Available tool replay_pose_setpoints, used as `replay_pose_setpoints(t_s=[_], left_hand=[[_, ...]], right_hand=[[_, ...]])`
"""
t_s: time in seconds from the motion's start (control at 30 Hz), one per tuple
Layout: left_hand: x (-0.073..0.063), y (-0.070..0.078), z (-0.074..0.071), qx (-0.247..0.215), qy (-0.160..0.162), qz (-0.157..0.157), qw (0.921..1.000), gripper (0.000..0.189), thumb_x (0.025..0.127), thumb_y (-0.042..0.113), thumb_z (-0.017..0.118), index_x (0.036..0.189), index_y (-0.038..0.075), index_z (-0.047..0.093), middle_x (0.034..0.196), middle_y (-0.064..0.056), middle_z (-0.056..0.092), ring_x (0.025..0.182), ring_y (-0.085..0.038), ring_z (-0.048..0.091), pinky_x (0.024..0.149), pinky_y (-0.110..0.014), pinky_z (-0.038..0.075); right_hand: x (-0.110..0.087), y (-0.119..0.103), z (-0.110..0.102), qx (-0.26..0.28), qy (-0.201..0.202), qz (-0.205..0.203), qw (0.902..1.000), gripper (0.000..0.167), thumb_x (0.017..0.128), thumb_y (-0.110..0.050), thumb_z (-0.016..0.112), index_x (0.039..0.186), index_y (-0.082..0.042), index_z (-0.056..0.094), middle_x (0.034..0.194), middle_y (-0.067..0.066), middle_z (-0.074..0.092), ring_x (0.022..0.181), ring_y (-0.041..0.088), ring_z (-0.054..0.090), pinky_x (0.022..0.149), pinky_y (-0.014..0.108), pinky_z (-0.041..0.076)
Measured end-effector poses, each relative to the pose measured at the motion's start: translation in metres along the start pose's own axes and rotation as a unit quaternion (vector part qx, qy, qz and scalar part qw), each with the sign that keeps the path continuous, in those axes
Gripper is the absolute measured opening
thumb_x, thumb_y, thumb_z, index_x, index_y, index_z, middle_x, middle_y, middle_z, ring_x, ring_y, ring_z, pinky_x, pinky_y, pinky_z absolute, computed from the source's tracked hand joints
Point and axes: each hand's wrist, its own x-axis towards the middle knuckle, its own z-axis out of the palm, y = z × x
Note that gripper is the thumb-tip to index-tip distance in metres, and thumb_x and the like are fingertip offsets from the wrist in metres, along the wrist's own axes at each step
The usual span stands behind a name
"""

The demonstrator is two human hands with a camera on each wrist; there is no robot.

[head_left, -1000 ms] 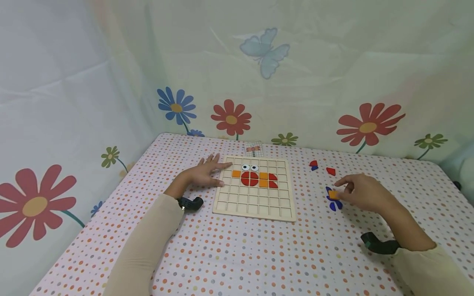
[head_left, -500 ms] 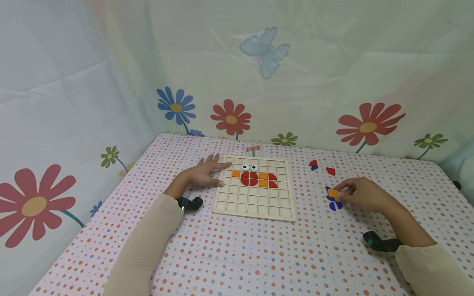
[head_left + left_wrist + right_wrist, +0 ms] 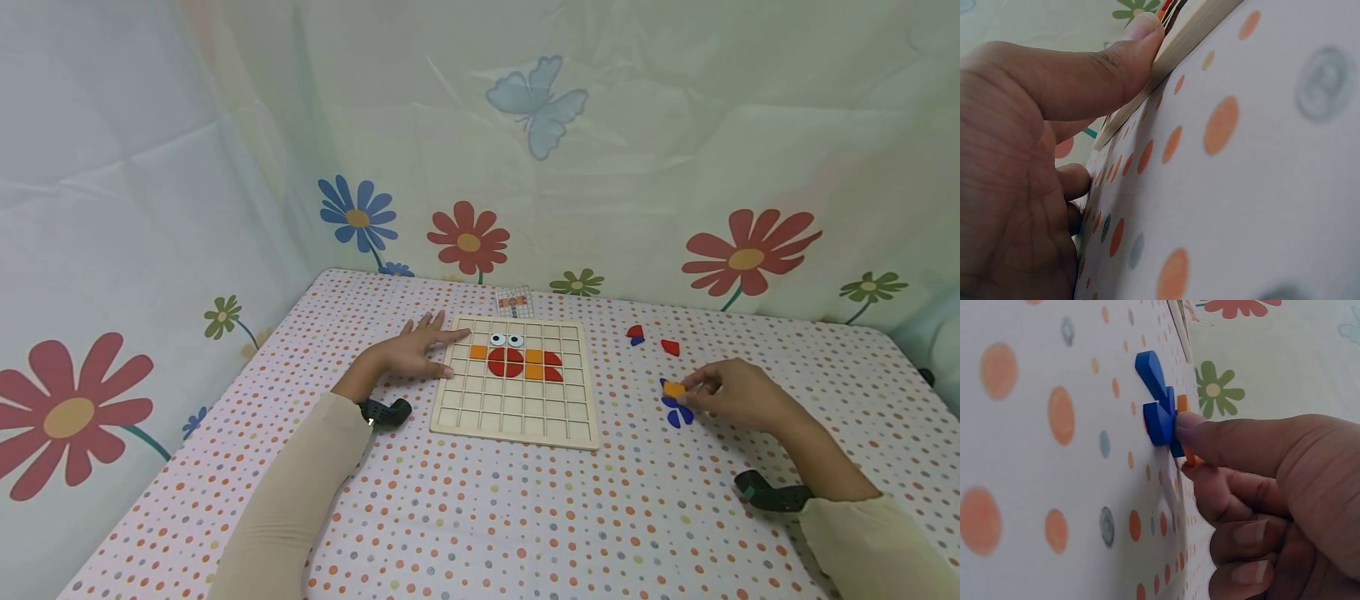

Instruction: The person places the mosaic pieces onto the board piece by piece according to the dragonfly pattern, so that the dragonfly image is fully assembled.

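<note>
My right hand (image 3: pixel 738 396) pinches an orange square tile (image 3: pixel 674 389) between thumb and index finger. That tile sits over several blue rounded pieces (image 3: pixel 681 415) on the cloth; in the right wrist view the blue pieces (image 3: pixel 1159 424) stand right beside the thumb tip. Fingers spread, my left hand (image 3: pixel 414 350) lies at the left edge of a wooden grid board (image 3: pixel 517 412). Its thumb (image 3: pixel 1107 78) touches the board's rim in the left wrist view. Set in the grid are two googly-eye pieces (image 3: pixel 506 340), a red circle of quarter pieces (image 3: pixel 505 362), orange squares (image 3: pixel 534 364) and red quarters (image 3: pixel 552 367).
Behind the board lies a small pattern card (image 3: pixel 514 302). Red and blue pieces (image 3: pixel 636 333) and a separate red piece (image 3: pixel 671 347) rest beyond the right hand. A dotted cloth (image 3: pixel 480 517) covers the table, with a flowered curtain (image 3: pixel 637 167) behind.
The right hand's thumb and index finger have closed on the orange tile's right side, and the tile has shifted slightly. The left hand and the board stay in place.
</note>
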Motion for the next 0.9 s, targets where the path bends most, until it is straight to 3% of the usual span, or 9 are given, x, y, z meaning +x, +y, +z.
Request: replay_pose_setpoints(t_s=[0.37,0.9], left_hand=[[-0.002,-0.002,-0.002,0.002,0.001,-0.005,1.0000,0.078,0.087,0.052,0.064,0.155,0.039,0.027,0.167,-0.009,-0.007,0.153,-0.030,-0.015,0.122,-0.054,-0.011],[0.002,-0.002,0.001,0.009,0.000,-0.002,1.0000,0.079,0.087,0.053,0.064,0.155,0.038,0.028,0.167,-0.010,-0.006,0.153,-0.030,-0.015,0.122,-0.054,-0.011]], right_hand=[[0.001,-0.007,0.002,-0.016,0.030,0.004,0.9994,0.039,0.084,-0.027,0.076,0.103,0.007,0.071,0.078,0.007,0.066,0.067,0.018,0.050,0.051,0.026,0.039],[-0.001,-0.023,0.004,-0.024,0.043,-0.009,0.9987,0.041,0.082,-0.031,0.077,0.104,0.003,0.073,0.071,0.003,0.056,0.063,0.017,0.047,0.046,0.027,0.036]])
